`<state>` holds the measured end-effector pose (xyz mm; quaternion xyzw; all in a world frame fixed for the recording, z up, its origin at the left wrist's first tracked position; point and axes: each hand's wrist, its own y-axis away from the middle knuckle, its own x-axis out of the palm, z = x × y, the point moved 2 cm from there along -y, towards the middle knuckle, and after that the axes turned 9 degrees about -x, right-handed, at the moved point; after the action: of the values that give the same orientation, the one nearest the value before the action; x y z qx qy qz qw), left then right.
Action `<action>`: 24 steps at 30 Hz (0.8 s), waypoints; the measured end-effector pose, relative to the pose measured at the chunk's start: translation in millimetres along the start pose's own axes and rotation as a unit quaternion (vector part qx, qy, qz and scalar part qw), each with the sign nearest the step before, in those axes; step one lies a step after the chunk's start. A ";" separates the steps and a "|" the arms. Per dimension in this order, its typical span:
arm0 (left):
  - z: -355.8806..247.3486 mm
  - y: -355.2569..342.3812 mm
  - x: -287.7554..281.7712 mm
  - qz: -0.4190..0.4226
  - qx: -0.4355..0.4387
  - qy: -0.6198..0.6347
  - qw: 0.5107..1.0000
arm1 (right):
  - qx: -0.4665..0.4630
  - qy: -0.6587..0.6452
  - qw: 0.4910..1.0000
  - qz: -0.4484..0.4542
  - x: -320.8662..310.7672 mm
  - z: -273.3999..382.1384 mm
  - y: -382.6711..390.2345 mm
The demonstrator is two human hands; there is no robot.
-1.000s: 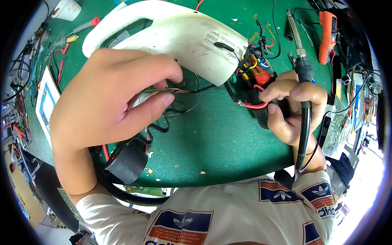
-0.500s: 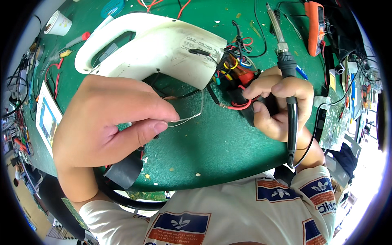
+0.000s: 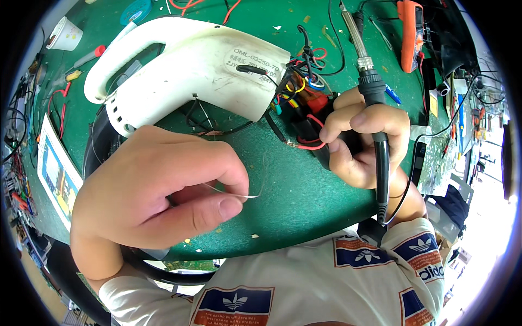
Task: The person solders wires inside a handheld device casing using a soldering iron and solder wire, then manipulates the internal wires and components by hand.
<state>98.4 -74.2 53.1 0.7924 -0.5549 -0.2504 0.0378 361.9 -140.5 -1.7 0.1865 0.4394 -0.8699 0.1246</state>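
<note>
My left hand (image 3: 157, 187) is curled, a thin silvery wire (image 3: 253, 196), like solder, lying between thumb and index finger. Its free end bends up over the green mat. My right hand (image 3: 361, 152) is closed around a soldering iron (image 3: 383, 174) with a black handle, tip pointing up and away. The same hand's thumb and index finger pinch a red wire (image 3: 311, 147), whose bared end meets a black lead (image 3: 275, 129). Behind these fingers is a dark part, mostly hidden. The leads run to a bundle of coloured wires (image 3: 304, 87) at the open end of a white curved housing (image 3: 190, 70) with a handle.
An orange multimeter (image 3: 410, 35) lies at the far right, with a blue pen (image 3: 392, 94) nearer. At the far left are a paper cup (image 3: 65, 33), a red-tipped tool (image 3: 99, 51) and a blue round container (image 3: 136, 11). A printed sheet (image 3: 57, 168) lies along the left edge.
My left hand has come nearer to me, its thumb and index fingertips slightly further apart around the silvery wire. My right hand keeps its hold; the whole view has shifted a little.
</note>
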 end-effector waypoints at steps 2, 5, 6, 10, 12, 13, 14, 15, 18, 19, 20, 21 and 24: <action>4.6 0.4 2.2 -0.038 0.040 -0.006 0.998 | -0.004 0.001 1.000 -0.003 2.0 -0.9 -0.1; 10.7 -4.4 4.8 -0.054 0.049 -0.006 0.997 | 0.013 0.022 0.999 0.040 -1.1 -1.3 1.7; 10.7 -3.7 5.6 -0.056 0.037 -0.004 0.998 | 0.020 0.026 0.998 0.062 -1.9 -1.3 1.1; 14.4 -6.5 9.9 -0.051 0.009 0.066 0.996 | 0.014 0.033 0.996 0.078 -2.3 -1.1 0.7; 15.5 -8.8 9.9 -0.054 -0.027 0.135 0.989 | 0.009 0.032 0.996 0.088 -2.1 -1.0 -0.8; 16.8 -9.6 11.1 -0.064 -0.028 0.167 0.983 | 0.010 0.030 0.996 0.088 -2.0 -1.2 -0.6; 18.1 -9.7 13.1 -0.074 -0.029 0.199 0.977 | 0.010 0.027 0.996 0.087 -2.0 -1.0 -0.9; 18.5 -9.8 13.9 -0.084 -0.029 0.231 0.969 | 0.011 0.024 0.996 0.086 -1.9 -0.8 -1.0; 16.6 -10.9 12.7 -0.071 -0.054 0.231 0.969 | 0.025 0.025 0.998 0.061 -0.5 -0.7 0.7; 18.6 -12.1 14.6 -0.080 -0.045 0.234 0.968 | 0.031 0.008 0.999 0.027 1.4 -1.9 1.0; 22.1 -14.4 17.6 -0.089 -0.034 0.237 0.967 | 0.038 -0.006 0.999 -0.006 4.1 -3.2 0.2; 23.5 -16.0 19.4 -0.098 -0.024 0.240 0.966 | 0.045 -0.021 0.998 -0.040 5.1 -4.4 0.1; 19.6 -16.0 21.8 -0.152 -0.019 0.250 0.956 | 0.036 0.012 0.999 -0.016 5.0 -5.6 0.6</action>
<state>109.2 -83.4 22.9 0.9040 -0.3953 -0.0574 0.1522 358.9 -136.6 -7.4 0.1941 0.4123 -0.8846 0.0988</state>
